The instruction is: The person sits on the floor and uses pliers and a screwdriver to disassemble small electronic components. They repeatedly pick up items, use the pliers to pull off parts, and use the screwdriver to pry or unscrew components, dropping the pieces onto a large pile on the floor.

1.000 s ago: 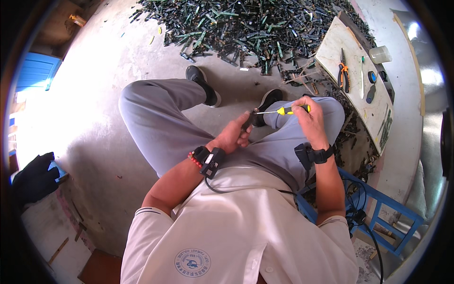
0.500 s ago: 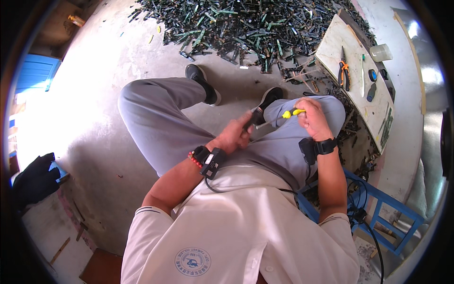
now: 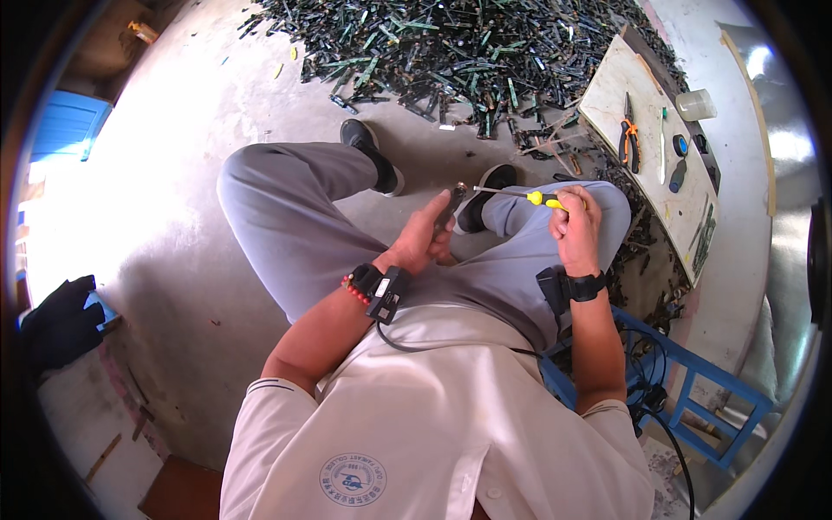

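Right fingers (image 3: pixel 586 204) grip a screwdriver (image 3: pixel 537 198) — left fingers (image 3: pixel 443 246) clasp a dark piece (image 3: pixel 451 206), end protruding.

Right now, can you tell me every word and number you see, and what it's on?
Pale shirt: a round blue emblem with lettering around it; I won't copy its words.
Black box on the left wrist: small whitish marks, too small to read.
Screwdriver in the right hand: no writing I can make out.
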Demonstrator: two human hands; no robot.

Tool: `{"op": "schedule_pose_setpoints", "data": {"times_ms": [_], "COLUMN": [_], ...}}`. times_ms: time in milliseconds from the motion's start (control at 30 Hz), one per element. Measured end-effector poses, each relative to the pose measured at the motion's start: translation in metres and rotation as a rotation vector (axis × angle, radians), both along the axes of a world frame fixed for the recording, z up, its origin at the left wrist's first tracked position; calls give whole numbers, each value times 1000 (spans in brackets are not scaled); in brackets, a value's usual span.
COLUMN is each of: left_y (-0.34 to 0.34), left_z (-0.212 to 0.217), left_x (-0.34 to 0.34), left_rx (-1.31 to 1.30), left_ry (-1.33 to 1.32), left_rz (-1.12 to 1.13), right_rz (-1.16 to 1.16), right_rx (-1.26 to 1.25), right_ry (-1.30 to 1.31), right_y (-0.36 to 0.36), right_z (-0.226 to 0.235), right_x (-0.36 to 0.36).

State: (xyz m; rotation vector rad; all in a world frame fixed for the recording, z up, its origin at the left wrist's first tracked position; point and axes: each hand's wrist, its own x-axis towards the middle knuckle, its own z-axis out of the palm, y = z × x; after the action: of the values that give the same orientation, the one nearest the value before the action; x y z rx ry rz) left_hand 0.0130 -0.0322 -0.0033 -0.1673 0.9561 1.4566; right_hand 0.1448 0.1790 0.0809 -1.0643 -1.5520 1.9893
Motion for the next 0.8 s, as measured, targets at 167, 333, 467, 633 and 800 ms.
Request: {"op": "schedule_pose_setpoints", "data": {"times_ms": [167, 333, 467, 633, 800], "left_y": [-1, 0, 0, 0, 1], "left_z": [-5, -9, -8, -7, -3], "left_x": [-1, -1, 0, 0, -1], "left_rx": [15, 29, 25, 51, 63], "left_ry": [-20, -38, -34, -40, -28], "left_rz": [-2, -6, -1, 0, 1], "right_rz": [45, 59, -123, -364, -429], "right_rx": [106, 301, 358, 667, 763], "right_ry": [-36, -109, -95, -56, -110], "right_y": [-10, -17, -18, 26, 61], "right_z": [1, 4, 10, 27, 47], "right_x": [1, -2, 0, 1, 12]}}
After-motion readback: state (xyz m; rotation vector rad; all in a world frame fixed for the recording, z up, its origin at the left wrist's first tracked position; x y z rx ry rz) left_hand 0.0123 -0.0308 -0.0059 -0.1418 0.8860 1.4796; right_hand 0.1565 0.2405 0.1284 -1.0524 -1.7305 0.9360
